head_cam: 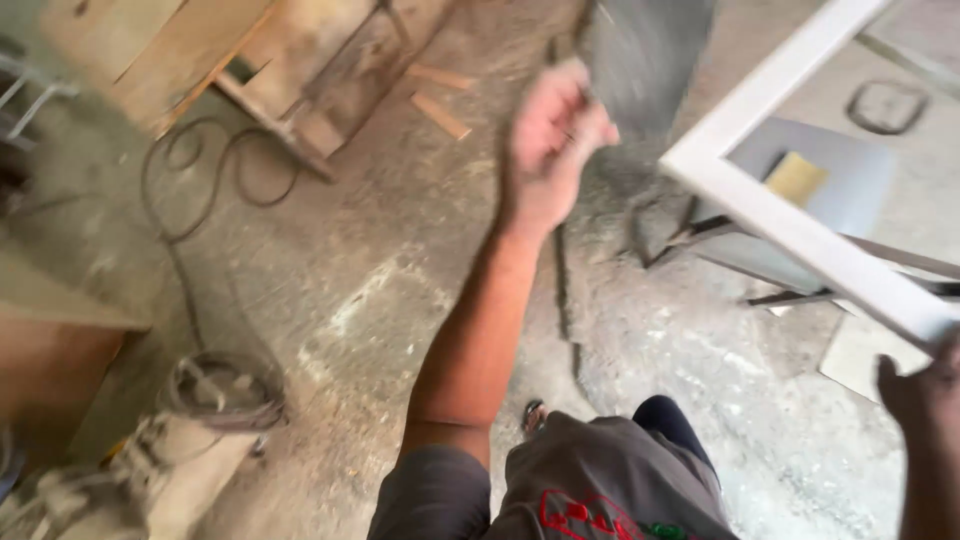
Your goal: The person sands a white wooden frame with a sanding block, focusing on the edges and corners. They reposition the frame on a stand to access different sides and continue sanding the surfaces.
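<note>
The left hand (550,130) is raised out in front at the end of a bare outstretched arm, its grip closed around the lower edge of a grey, blurred flat sheet (640,60) that looks like sanding paper or thin board; motion blur hides exactly how the fingers sit on it. The right hand (925,395) shows only at the right edge of the view, dark and partly cut off, with its grip wrapped on the lower rail of a white-painted rectangular wooden frame (790,225), which hangs tilted in the air above a grey panel with a yellow patch (800,180) and some thin metal legs (790,297). The chief risk, as I judge it, is the frame: one hand holds it near a corner, so its long free end could swing down and knock its painted corner against the metal legs or the dusty concrete floor (400,290). The grey sheet, pinched at one edge, could flap or slip free. Underfoot there is more trouble: a looped black cable (215,165) trails across the floor toward a dusty power tool (190,440) at lower left, and loose wooden offcuts (440,115) lie near a rough timber pallet-like structure (250,60), any of which could catch a foot while both hands are full.
</note>
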